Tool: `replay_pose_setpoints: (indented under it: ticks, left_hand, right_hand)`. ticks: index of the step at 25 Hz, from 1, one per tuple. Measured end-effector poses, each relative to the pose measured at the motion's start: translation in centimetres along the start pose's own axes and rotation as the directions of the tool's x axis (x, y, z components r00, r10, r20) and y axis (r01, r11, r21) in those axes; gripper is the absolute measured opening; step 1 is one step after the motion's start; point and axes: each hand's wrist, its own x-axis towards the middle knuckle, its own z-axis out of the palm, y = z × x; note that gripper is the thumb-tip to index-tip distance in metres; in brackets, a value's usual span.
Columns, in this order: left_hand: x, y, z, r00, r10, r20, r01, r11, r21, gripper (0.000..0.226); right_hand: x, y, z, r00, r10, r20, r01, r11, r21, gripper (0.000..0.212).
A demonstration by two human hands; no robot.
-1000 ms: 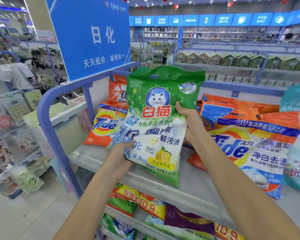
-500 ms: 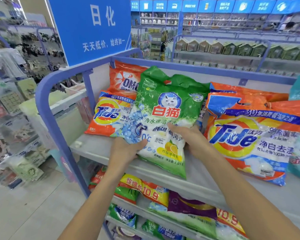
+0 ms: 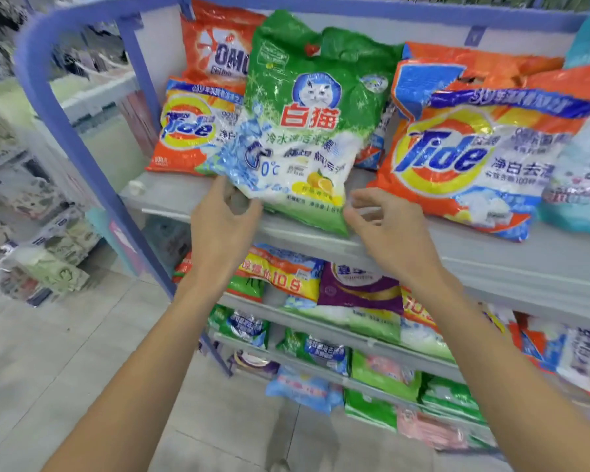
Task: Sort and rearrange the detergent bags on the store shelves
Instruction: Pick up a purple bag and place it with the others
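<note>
From the head camera, the green cat-logo bag (image 3: pixel 307 131) stands on the top shelf (image 3: pixel 491 267), leaning back, its lower edge overhanging the shelf's front lip. It sits between the small Tide bag (image 3: pixel 191 127), which it partly overlaps, and the large Tide bag (image 3: pixel 467 158). The left hand (image 3: pixel 223 223) has loosely curved fingers touching the bag's lower left corner, the thumb apart from them and clamped on nothing that shows. The right hand (image 3: pixel 385 233) is just beside the lower right corner, its fingers relaxed and empty. The bag looks like a soft film pouch of powder, probably fairly heavy for its size. It should slump rather than hold shape, and the glossy skin will likely be slippery (a one-corner pinch may slide). The better hold is both lower corners, or a palm beneath. Counted on the top shelf are one green bag, two bags with Tide lettering, one OMO bag (image 3: pixel 218 49) behind at left and one teal bag (image 3: pixel 579 185) at the right edge. More orange film shows behind the large Tide bag, though how many bags it is I cannot tell. The lower shelves (image 3: pixel 372 342) carry many bags too blurred to count.
</note>
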Motion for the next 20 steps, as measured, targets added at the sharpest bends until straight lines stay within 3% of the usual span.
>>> replay_pose_setpoints:
  ticks: [3,7,10,13,17,20]
  left_hand:
    - [-3.8,-1.1,0.3,0.99,0.135,-0.029,-0.125,0.965,0.229,0.056]
    - [-11.3,-3.5,2.4,0.966,0.249,0.067,-0.257,0.912,0.32,0.05]
    - [-16.6,-6.1,4.7,0.947,0.215,0.24,-0.293,0.885,0.361,0.054]
    - [-20.3,-9.3,7.3,0.916,0.135,0.379,-0.287,0.879,0.381,0.057]
    - [-21.6,-12.4,10.6,0.894,0.097,0.436,-0.268,0.898,0.349,0.059]
    - [-19.7,-13.3,12.8,0.889,0.122,0.442,-0.277,0.911,0.306,0.065]
  right_hand:
    - [-5.5,1.4,-0.2,0.984,-0.171,-0.055,0.162,0.977,-0.139,0.031]
    - [-14.6,5.1,0.9,0.969,-0.237,-0.064,0.22,0.953,-0.209,0.037]
    - [-20.1,9.2,1.8,0.998,-0.04,0.04,0.047,0.975,-0.217,0.048]
    - [-23.8,13.4,2.3,0.969,0.226,0.103,-0.199,0.953,-0.227,0.053]
    - [-25.8,17.3,3.3,0.928,0.364,0.074,-0.349,0.922,-0.168,0.043]
    - [-24.8,18.7,4.4,0.895,0.444,0.054,-0.434,0.891,-0.134,0.051]
